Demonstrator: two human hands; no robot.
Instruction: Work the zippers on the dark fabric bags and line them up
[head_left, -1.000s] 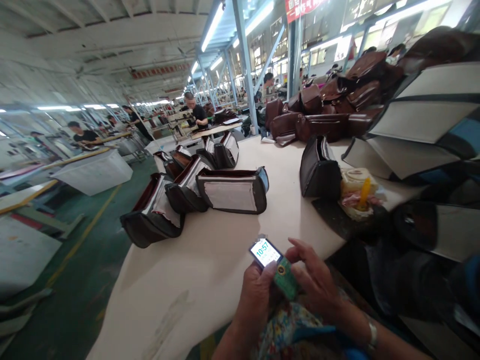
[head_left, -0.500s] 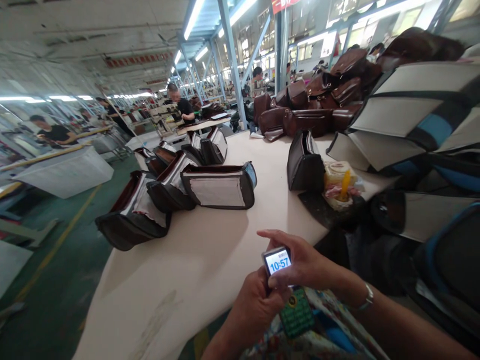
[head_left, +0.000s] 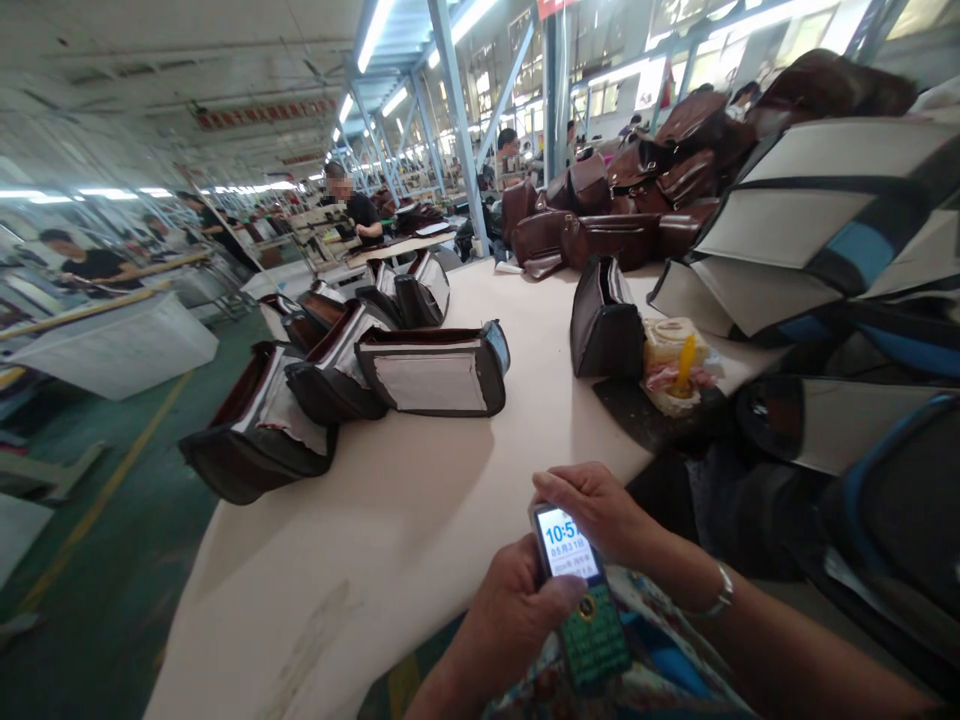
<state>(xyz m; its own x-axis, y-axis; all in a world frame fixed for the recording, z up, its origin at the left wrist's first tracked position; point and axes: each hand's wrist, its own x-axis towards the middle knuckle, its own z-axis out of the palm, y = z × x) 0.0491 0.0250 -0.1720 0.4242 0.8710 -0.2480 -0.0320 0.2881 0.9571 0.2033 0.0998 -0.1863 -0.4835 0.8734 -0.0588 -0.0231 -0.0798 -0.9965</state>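
A keypad mobile phone (head_left: pixel 596 642) with a lit screen showing 10:57 and green keys is held low over my lap, tilted toward me. My left hand (head_left: pixel 517 605) is closed around its left side, the thumb lying across the lower screen. At the top right edge of the phone, my right hand (head_left: pixel 604 510) is closed with its fingers curled, covering a corner of the screen. A bracelet circles the right wrist. Beyond my hands, a dark unfinished bag piece (head_left: pixel 429 375) with a pale panel stands on the pale table (head_left: pixel 420 500).
Several similar bag pieces (head_left: pixel 262 425) stand to the left; another (head_left: pixel 606 325) stands at centre right. Beside it is a small tub (head_left: pixel 675 398) with a yellow-handled tool. Brown bags (head_left: pixel 615 240) and grey panels (head_left: pixel 795 230) pile up right. A co-worker (head_left: pixel 361 215) sits farther back.
My right thumb has come off the screen and the right hand has shifted to the phone's top edge. More of the screen shows now. My left thumb has moved onto the lower screen.
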